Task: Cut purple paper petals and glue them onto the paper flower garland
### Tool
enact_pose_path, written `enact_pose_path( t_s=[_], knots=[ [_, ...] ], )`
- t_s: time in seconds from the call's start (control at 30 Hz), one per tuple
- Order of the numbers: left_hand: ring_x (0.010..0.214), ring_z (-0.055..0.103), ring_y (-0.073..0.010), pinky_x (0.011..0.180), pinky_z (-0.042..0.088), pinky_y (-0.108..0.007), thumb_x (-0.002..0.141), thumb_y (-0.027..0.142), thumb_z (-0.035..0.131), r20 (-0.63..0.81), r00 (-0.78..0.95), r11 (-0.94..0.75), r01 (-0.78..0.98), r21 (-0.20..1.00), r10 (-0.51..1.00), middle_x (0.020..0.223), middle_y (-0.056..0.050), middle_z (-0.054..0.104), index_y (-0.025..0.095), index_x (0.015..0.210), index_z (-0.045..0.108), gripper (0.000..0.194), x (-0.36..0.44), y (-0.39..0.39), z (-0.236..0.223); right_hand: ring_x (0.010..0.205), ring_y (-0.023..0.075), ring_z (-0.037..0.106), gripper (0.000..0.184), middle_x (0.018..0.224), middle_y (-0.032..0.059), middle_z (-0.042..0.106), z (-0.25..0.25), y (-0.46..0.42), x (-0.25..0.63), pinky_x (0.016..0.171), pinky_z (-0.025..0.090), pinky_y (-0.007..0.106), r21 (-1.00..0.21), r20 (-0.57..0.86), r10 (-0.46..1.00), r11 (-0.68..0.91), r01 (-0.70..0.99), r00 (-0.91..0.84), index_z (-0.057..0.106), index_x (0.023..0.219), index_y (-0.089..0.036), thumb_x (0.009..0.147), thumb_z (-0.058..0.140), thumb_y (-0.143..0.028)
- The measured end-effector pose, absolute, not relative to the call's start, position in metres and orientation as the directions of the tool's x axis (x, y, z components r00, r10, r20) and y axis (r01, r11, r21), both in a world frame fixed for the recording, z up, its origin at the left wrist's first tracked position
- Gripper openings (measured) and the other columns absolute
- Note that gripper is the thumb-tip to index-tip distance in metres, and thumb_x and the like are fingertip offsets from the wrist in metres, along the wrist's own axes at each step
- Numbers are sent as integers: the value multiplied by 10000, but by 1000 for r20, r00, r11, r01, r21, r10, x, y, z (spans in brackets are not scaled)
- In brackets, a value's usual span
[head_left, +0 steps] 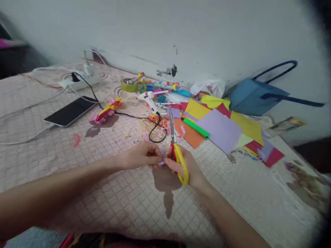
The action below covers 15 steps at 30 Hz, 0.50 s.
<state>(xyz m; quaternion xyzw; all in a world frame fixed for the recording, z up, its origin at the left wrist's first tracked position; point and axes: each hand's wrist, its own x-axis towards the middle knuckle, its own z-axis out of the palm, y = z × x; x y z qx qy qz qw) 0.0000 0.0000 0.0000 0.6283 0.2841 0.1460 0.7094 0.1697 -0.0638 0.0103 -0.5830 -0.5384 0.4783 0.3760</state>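
A small purple piece of paper (162,160) is pinched between my two hands over the tabletop. My left hand (144,155) is closed on its left side with thumb and fingers together. On the other side, my right hand (184,163) grips the paper with its fingertips. That same hand also carries a pair of scissors (172,132), with yellow and red handles and blades pointing away from me. Much of the paper is hidden by my fingers.
Coloured paper sheets (219,129) and a green marker (196,127) lie to the right. A white glue gun (150,100) with a black cord stands beyond paper scraps (157,124). Left are a paper flower (107,110), a tablet (71,112) and a power strip (80,81). A blue bag (256,96) leans by the wall.
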Motion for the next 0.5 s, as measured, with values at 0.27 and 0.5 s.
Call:
enact_pose_path(
  t_s=[0.27, 0.5],
  knots=[
    [614, 576, -90, 613, 462, -231, 714, 322, 681, -296, 742, 352, 87, 932, 602, 727, -9, 642, 131, 761, 574, 224, 3, -6, 5, 456, 79, 449, 190, 652, -40, 541, 6, -64, 169, 424, 389, 209, -979, -65, 995, -78, 188, 75, 455, 752, -199, 708, 622, -277],
    [588, 575, -75, 598, 452, -205, 722, 288, 685, -274, 664, 391, -30, 920, 696, 696, -16, 657, 122, 714, 569, 202, 3, -4, 7, 407, 64, 423, 263, 596, -56, 490, 2, -65, 172, 394, 376, 194, -989, -32, 998, -39, 143, 53, 471, 755, -189, 788, 575, -428]
  ],
)
